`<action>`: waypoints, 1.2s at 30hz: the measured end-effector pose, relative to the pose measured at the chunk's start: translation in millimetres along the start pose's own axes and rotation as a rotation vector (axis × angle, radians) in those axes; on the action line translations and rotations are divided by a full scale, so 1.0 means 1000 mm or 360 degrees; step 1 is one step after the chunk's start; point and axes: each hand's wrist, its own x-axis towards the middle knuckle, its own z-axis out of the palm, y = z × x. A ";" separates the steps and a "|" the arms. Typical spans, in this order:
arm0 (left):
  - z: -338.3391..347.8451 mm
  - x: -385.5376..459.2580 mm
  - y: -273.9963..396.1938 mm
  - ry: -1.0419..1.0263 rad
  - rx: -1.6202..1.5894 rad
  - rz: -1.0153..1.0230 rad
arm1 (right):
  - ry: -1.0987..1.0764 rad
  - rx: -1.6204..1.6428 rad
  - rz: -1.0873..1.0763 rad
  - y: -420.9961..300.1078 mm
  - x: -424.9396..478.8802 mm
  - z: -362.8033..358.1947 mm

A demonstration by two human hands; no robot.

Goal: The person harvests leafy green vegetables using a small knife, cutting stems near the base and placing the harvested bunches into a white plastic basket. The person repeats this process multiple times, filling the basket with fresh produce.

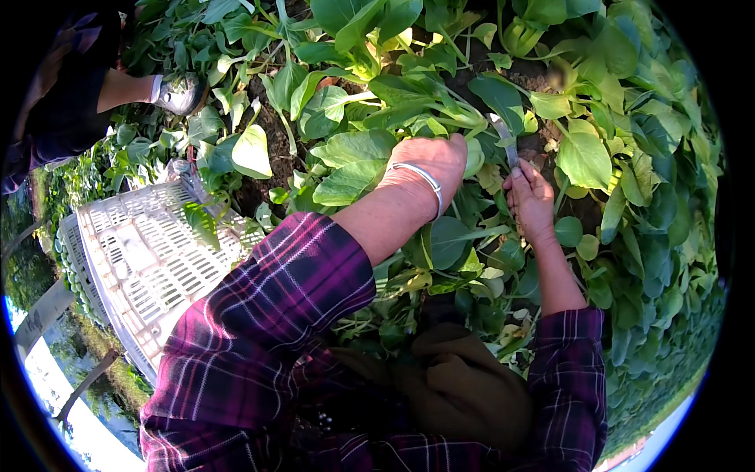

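Observation:
My left hand, with a silver bangle at the wrist, is curled knuckles-up around a green bok choy plant; its fingers are hidden underneath. Just beyond it lies another bok choy, pale stem base to the right and leaves to the left. A knife is gripped in my right hand, thumb along the handle. Its blade points away from me, close to that stem base, and a leaf partly overlaps it. Whether the blade touches a stem cannot be made out.
A white slatted plastic crate stands at the left, partly behind my sleeve. Beyond it another person's leg and shoe are among the plants. Dense leafy greens cover the right side. Bare soil shows between plants.

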 end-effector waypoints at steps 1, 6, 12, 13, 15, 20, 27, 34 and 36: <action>0.000 0.000 -0.001 0.0003 -0.0006 -0.0004 | 0.0001 -0.0009 0.0008 -0.001 -0.001 0.001; 0.001 0.001 0.000 -0.0012 0.0001 -0.0002 | 0.0056 -0.0483 -0.0419 0.013 0.006 -0.003; 0.000 -0.002 0.000 -0.0006 0.0003 -0.0006 | -0.0018 -0.0150 -0.0034 0.000 -0.001 0.006; 0.000 -0.004 0.000 -0.0036 0.0006 -0.0005 | -0.0047 -0.0114 -0.0024 0.002 -0.002 0.005; 0.002 -0.005 0.000 -0.0071 0.0012 -0.0007 | -0.0097 -0.0045 0.0002 0.004 -0.006 0.000; 0.007 -0.006 0.001 -0.0101 -0.0018 -0.0033 | -0.0172 -0.0386 0.0065 0.006 0.010 0.020; -0.004 -0.041 -0.012 0.0059 -0.0028 0.0107 | 0.0009 0.0241 -0.0299 -0.003 -0.014 0.007; 0.009 -0.065 -0.024 0.0229 0.0003 0.0263 | -0.0162 0.0324 0.0061 -0.042 0.002 0.055; 0.014 -0.067 -0.025 0.0263 0.0004 0.0326 | -0.0335 0.0465 0.0284 -0.053 -0.003 0.062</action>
